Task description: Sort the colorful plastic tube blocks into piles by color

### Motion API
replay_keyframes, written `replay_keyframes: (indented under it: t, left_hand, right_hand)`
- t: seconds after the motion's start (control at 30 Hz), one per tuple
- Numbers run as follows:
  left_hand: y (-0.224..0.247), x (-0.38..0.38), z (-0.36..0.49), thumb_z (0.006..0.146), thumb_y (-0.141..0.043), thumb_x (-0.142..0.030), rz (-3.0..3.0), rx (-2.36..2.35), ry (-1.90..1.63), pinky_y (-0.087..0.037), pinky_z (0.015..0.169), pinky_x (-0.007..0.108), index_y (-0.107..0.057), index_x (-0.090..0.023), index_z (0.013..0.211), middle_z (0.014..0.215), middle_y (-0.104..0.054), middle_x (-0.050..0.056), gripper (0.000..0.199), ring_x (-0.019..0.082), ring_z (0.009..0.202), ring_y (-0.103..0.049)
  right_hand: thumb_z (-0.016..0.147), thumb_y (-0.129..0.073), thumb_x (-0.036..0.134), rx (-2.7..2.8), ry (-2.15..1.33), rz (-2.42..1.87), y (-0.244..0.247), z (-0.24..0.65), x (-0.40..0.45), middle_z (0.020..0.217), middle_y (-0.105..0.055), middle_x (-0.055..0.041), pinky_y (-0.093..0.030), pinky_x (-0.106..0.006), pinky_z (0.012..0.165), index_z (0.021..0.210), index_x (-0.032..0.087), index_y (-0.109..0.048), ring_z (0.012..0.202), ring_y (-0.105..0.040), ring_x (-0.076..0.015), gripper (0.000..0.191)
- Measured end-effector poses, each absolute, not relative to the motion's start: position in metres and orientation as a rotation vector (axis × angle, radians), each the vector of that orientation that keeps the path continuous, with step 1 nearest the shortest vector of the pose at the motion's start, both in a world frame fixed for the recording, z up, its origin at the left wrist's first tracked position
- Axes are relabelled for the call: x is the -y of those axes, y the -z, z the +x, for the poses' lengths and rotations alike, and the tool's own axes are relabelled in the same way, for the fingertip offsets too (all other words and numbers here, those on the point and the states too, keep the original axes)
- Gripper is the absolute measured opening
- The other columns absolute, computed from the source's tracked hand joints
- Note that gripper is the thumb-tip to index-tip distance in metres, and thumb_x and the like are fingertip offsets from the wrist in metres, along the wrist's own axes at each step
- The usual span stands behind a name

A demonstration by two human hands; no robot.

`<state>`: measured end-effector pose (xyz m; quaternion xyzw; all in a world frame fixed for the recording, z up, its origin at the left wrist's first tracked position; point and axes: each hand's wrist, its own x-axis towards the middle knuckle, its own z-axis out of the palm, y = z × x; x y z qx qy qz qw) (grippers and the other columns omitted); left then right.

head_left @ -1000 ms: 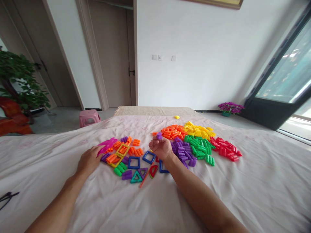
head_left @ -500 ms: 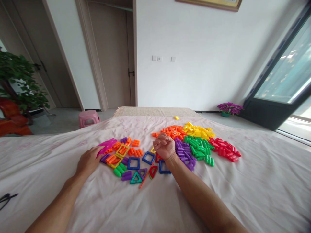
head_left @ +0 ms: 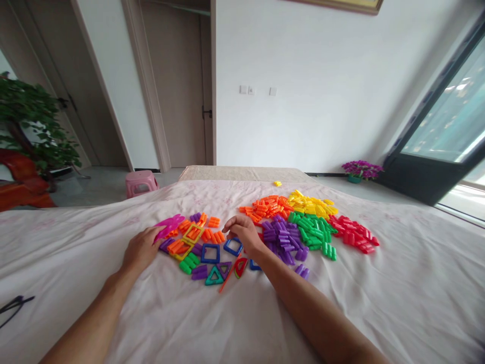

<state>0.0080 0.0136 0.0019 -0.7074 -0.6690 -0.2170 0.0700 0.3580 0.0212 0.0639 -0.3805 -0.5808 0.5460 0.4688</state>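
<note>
We see the left hand [head_left: 141,248] touching a magenta piece [head_left: 168,226], its grip unclear, and the right hand [head_left: 240,232], fingers parted, in what we judge a reach toward orange blocks [head_left: 213,236] on the cloth [head_left: 178,313], calling next for a pinch.
</note>
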Motion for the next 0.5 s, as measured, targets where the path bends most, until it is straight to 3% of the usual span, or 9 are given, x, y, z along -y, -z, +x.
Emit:
replay_keyframes:
  t: [0.07, 0.13, 0.27, 0.33, 0.5]
  left_hand:
    - [-0.002, -0.013, 0.008, 0.09, -0.045, -0.031, -2.131, 2.016, 0.65, -0.047, 0.1, 0.033, -0.062, -0.021, 0.129, 0.128, -0.068, 0.009, 0.044, 0.023, 0.115, -0.064]
    - [-0.003, -0.013, 0.009, 0.09, -0.045, -0.031, -2.128, 2.017, 0.65, -0.047, 0.1, 0.033, -0.062, -0.022, 0.129, 0.128, -0.068, 0.009, 0.043, 0.023, 0.115, -0.064]
    - [-0.004, -0.012, 0.01, 0.091, -0.044, -0.031, -2.122, 2.008, 0.643, -0.047, 0.1, 0.032, -0.063, -0.022, 0.128, 0.128, -0.068, 0.008, 0.043, 0.022, 0.115, -0.064]
    - [-0.004, -0.012, 0.01, 0.091, -0.044, -0.031, -2.124, 2.002, 0.645, -0.047, 0.101, 0.032, -0.063, -0.021, 0.128, 0.127, -0.068, 0.009, 0.043, 0.023, 0.115, -0.064]
    - [-0.001, -0.014, 0.008, 0.091, -0.044, -0.032, -2.13, 2.002, 0.653, -0.047, 0.101, 0.033, -0.062, -0.022, 0.128, 0.128, -0.068, 0.009, 0.043, 0.023, 0.115, -0.063]
  right_hand:
    - [0.07, -0.052, 0.015, 1.722, -1.072, -1.03, -0.056, 0.356, -0.019, 0.079, -0.071, -0.0028, -0.05, -0.028, 0.07, 0.084, 0.018, -0.069, 0.069, -0.062, -0.0153, 0.022]
    - [0.074, -0.051, 0.01, 2.018, -0.745, -1.077, -0.051, 0.356, -0.017, 0.096, -0.074, -0.0054, -0.051, -0.033, 0.085, 0.097, 0.02, -0.073, 0.089, -0.066, -0.0196, 0.033]
    - [0.083, -0.051, 0.009, 2.385, -0.292, -1.059, -0.048, 0.355, -0.018, 0.137, -0.061, -0.0111, -0.04, -0.041, 0.107, 0.127, 0.02, -0.064, 0.126, -0.053, -0.0257, 0.048]
    - [0.087, -0.051, 0.011, 2.484, -0.263, -1.068, -0.049, 0.353, -0.02, 0.139, -0.059, -0.0132, -0.04, -0.04, 0.106, 0.133, 0.019, -0.06, 0.126, -0.053, -0.0256, 0.048]
    - [0.088, -0.06, 0.023, 2.547, -0.257, -1.186, -0.057, 0.35, -0.02, 0.116, -0.067, -0.0134, -0.046, -0.036, 0.094, 0.126, 0.019, -0.063, 0.111, -0.06, -0.0265, 0.039]
